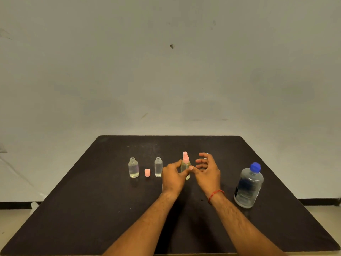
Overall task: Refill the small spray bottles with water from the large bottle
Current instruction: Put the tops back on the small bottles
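A large blue-capped bottle [249,185] is standing on the dark counter [92,209], near right; farther in, the left hand [172,177] is curling its fingers round an upright pink-topped spray bottle [185,164]; the right hand [207,171] is hovering beside it, fingers loosely spread, holding nothing; two uncapped bottles [133,168] [158,167] are standing left.

Bare room — dark table [73,209], plain scuffed wall [166,71]

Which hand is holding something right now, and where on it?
The left hand grips the pink-topped spray bottle around its clear body; the right hand holds nothing.
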`<state>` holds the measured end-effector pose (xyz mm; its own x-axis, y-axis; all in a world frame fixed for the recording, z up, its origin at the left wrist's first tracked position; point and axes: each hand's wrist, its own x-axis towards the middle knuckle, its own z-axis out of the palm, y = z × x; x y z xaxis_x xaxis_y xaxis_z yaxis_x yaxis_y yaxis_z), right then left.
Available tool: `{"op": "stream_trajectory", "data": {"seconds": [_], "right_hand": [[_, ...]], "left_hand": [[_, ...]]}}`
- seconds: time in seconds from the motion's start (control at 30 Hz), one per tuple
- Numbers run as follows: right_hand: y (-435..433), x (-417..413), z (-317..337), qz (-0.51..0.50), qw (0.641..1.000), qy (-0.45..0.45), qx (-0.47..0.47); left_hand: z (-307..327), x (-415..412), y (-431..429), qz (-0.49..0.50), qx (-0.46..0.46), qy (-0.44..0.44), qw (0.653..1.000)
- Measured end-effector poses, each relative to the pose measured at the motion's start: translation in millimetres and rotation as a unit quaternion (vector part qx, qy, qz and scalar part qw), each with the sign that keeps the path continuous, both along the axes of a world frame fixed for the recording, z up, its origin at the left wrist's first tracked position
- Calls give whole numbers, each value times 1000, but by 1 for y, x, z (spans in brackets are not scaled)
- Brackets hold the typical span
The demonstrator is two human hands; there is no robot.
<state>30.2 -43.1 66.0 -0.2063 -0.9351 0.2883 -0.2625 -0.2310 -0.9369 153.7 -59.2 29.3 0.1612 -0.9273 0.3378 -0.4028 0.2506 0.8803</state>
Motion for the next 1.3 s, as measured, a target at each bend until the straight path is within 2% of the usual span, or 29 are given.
{"op": "stream_trajectory", "data": {"seconds": [0.4,1.0,1.1,1.3], "right_hand": [[6,-26,-33,-21,999,4,48],[8,-22,-41,-14,997,13,72],[9,-17,-42,-14,998,18,63],[8,11,-48,0,998,54,36]], "left_hand": [[-12,-13,-26,26,76,-17,997],[-11,-6,-37,33,115,-76,990],[-7,0,-23,59,86,-48,993],[-10,35,15,135,-50,38,989]]}}
